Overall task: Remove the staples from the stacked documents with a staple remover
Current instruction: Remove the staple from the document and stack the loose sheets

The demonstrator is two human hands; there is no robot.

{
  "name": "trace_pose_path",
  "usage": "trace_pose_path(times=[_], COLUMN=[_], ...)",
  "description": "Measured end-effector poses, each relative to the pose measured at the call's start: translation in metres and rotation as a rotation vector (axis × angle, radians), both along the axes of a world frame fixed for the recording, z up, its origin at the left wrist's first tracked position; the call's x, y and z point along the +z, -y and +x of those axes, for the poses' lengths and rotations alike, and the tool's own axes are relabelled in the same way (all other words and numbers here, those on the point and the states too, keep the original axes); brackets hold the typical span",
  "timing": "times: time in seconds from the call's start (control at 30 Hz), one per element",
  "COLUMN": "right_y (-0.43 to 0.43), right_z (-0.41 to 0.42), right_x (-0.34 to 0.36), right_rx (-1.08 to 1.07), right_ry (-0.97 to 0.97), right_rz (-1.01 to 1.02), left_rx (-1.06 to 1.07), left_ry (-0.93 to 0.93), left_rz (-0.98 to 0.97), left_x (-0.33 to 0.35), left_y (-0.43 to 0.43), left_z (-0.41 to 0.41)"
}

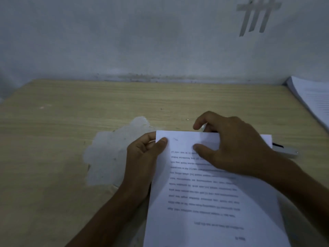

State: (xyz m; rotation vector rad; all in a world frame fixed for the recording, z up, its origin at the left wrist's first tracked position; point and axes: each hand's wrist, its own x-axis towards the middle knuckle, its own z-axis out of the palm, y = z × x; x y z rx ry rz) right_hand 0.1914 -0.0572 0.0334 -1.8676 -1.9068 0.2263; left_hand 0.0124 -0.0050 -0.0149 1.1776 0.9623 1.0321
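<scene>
The document [204,193] lay at the desk's [53,139] near edge, right of centre. The left hand [142,157] pinched its far left corner, thumb on top, just beside a staple [175,139]. The right hand [231,145] gripped the far edge, thumb on the page, fingers curled over. A grey tool [286,152] lay by that wrist, and a paper stack [315,98] sat at the far right corner.
</scene>
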Motion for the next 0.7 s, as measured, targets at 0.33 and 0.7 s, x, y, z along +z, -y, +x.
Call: trace_pose_path(times=[0.33, 0.7], right_y=[-0.006, -0.013], right_z=[-0.019, -0.036], right_x=[-0.018, -0.021], right_rx=[0.037, -0.039], right_ry=[-0.173, -0.057], right_rz=[0.108, 0.145], left_rx=[0.044, 0.045], left_ry=[-0.081, -0.089], left_rz=[0.067, 0.198], left_x=[-0.007, -0.006], left_y=[-0.001, 0.002], left_z=[0.001, 0.003])
